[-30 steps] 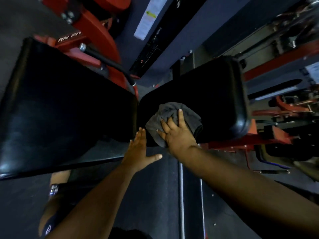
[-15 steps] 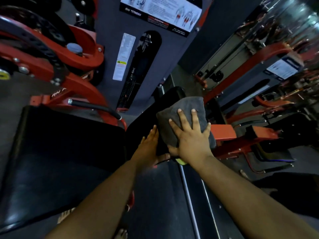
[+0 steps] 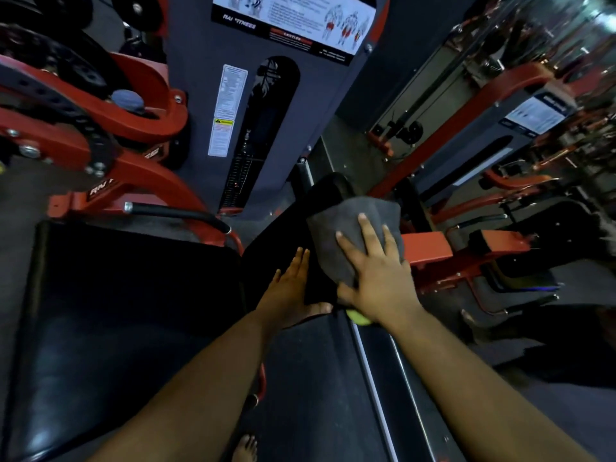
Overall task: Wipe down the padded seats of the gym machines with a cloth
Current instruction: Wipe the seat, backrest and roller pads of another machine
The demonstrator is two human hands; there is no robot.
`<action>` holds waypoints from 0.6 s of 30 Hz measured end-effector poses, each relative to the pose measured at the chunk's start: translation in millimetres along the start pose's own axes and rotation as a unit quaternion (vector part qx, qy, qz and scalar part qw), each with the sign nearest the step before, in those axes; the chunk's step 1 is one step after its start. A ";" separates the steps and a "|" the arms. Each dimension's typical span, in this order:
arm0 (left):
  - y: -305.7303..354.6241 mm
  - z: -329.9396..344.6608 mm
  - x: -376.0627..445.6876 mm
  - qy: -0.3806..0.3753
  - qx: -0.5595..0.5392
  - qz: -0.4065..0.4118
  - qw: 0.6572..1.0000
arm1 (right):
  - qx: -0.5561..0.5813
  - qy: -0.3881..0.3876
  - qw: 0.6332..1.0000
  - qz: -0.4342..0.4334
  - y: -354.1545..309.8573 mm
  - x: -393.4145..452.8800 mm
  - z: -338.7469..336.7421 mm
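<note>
Red-framed gym machines are crowding the head view. Right hand (image 3: 380, 288), fingers spread flat, is pressing the grey cloth (image 3: 353, 235) on the narrow black pad (image 3: 320, 208); left hand (image 3: 288, 291), released, is steadying its side. Overlapping firm strokes should serve best.

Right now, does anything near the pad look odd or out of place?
One thing: a small yellow-green object peeks out under the right hand, below the cloth. I cannot tell what it is.
</note>
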State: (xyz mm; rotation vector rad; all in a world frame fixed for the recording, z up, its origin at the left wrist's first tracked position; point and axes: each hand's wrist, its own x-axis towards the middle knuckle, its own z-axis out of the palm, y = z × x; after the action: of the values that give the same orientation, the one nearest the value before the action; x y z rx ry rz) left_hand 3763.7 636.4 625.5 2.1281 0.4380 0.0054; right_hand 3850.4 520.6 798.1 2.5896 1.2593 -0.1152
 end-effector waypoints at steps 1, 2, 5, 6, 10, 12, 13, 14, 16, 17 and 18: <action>0.4 -0.3 -0.1 0.000 0.000 0.002 1.000 | -0.006 0.000 1.000 -0.002 3.4 -13.5 6.0; -1.4 -0.1 -1.0 0.000 -0.001 0.004 1.000 | -0.015 -0.003 1.000 -0.003 3.9 -18.1 9.6; -3.1 -1.0 0.8 0.019 -0.001 0.010 1.000 | -0.032 -0.006 0.999 0.005 0.3 14.1 2.7; -2.2 -2.6 1.8 0.017 -0.005 0.008 1.000 | -0.029 -0.010 0.999 0.011 -1.1 32.6 -2.4; -2.5 -8.3 2.4 -0.003 -0.011 0.003 1.000 | 0.062 -0.037 0.997 0.037 -3.2 96.4 -20.8; 0.0 -10.8 2.5 -0.006 0.002 -0.004 1.000 | 0.070 -0.040 0.996 0.050 -5.5 107.7 -27.7; 1.6 -12.3 3.3 -0.008 0.009 -0.012 1.000 | 0.057 -0.035 0.996 0.057 -8.7 109.9 -28.9; 3.3 -13.6 3.5 -0.017 0.015 -0.022 0.999 | 0.042 -0.024 0.997 0.061 -12.6 106.9 -30.6; 4.8 -15.8 4.5 -0.030 0.017 -0.044 0.998 | 0.005 -0.001 0.998 0.055 -19.5 96.4 -26.8; 5.9 -17.9 -0.1 -0.031 0.017 -0.055 0.998 | -0.012 0.011 0.999 0.047 -20.4 85.6 -23.3; 9.6 -20.9 -4.8 -0.033 0.010 -0.054 0.998 | -0.029 0.018 0.999 0.039 -19.9 74.0 -18.4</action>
State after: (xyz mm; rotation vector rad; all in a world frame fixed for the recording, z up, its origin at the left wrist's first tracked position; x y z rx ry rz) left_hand 3758.6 646.9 645.9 2.1154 0.5158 -0.1310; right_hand 3880.0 593.6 798.4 2.5984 1.1538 -0.0188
